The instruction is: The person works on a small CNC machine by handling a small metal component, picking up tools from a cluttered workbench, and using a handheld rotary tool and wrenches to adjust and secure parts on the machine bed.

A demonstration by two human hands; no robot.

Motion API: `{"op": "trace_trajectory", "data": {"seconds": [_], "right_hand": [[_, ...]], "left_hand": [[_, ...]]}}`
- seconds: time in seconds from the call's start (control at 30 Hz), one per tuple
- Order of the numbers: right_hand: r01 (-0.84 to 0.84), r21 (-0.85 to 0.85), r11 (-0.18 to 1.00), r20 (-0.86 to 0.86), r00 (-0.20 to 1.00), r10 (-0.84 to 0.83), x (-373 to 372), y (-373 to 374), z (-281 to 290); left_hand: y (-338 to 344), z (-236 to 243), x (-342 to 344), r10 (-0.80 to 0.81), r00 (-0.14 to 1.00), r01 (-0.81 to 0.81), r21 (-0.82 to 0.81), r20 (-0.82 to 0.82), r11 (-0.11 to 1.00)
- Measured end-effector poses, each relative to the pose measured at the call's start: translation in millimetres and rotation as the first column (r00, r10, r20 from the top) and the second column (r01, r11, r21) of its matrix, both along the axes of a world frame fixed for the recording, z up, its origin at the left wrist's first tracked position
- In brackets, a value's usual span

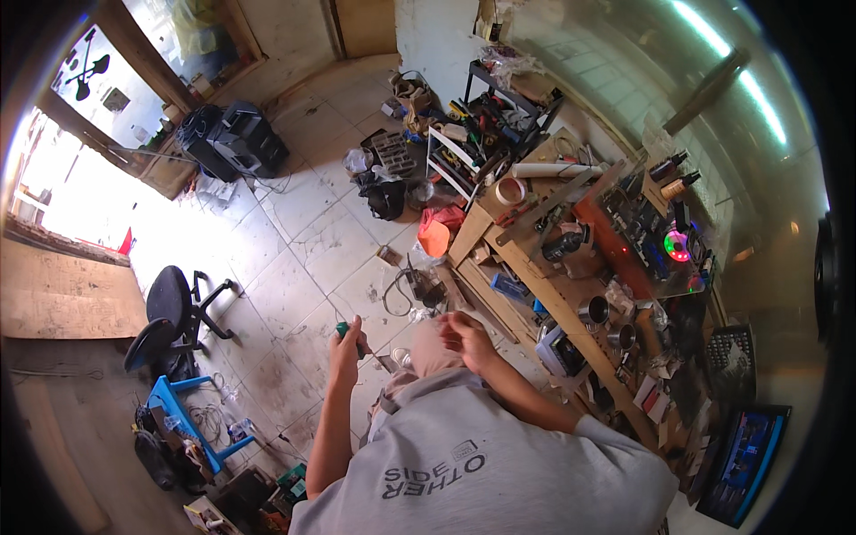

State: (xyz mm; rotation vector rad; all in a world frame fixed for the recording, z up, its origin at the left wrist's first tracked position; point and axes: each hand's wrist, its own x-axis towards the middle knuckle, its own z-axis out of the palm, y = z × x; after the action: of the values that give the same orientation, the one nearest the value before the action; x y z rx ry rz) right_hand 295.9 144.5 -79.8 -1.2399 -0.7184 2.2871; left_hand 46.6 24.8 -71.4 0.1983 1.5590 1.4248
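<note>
My left hand (348,348) is closed around a small green-and-black-handled tool (342,329), held out in front of me above the tiled floor. A thin shaft seems to point away from its handle; the exact kind is too small to make out. My right hand (465,341) is raised over my leg, to the right of the left hand and apart from it. Its fingers are curled together, and whatever they may pinch is hidden. Beyond the hands, a dark object with a looped cable (426,287) lies on the floor.
A cluttered wooden workbench (571,314) stands close on my right, with tools, metal cups and a lit fan (678,244). A monitor (743,464) is at lower right. On the left are a black office chair (169,303) and a blue stool (183,419). Black equipment (245,141) stands further off.
</note>
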Motion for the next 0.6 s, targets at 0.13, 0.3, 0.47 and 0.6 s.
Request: {"op": "trace_trajectory", "data": {"seconds": [0.13,0.3,0.47,0.6], "right_hand": [[-0.271,0.113,0.956,-0.165,0.944,0.287,-80.8,14.4,31.5],[-0.505,0.084,0.859,-0.316,0.804,0.504,-153.6,16.9,19.9],[-0.785,0.219,0.580,-0.122,0.567,0.814,-229.9,51.5,-5.0],[-0.860,0.272,0.432,-0.048,0.436,0.899,-305.4,96.7,-16.5]], "left_hand": [[21.7,27.8,-19.0,0.054,0.994,-0.065,0.112,0.095,0.992],[37.8,10.6,-54.1,0.004,0.929,-0.129,0.314,0.369,0.940],[72.6,-12.6,-133.4,0.032,0.950,-0.102,0.212,0.312,0.972],[119.5,-7.6,-199.7,0.105,0.962,-0.148,0.159,0.252,0.976]]}}
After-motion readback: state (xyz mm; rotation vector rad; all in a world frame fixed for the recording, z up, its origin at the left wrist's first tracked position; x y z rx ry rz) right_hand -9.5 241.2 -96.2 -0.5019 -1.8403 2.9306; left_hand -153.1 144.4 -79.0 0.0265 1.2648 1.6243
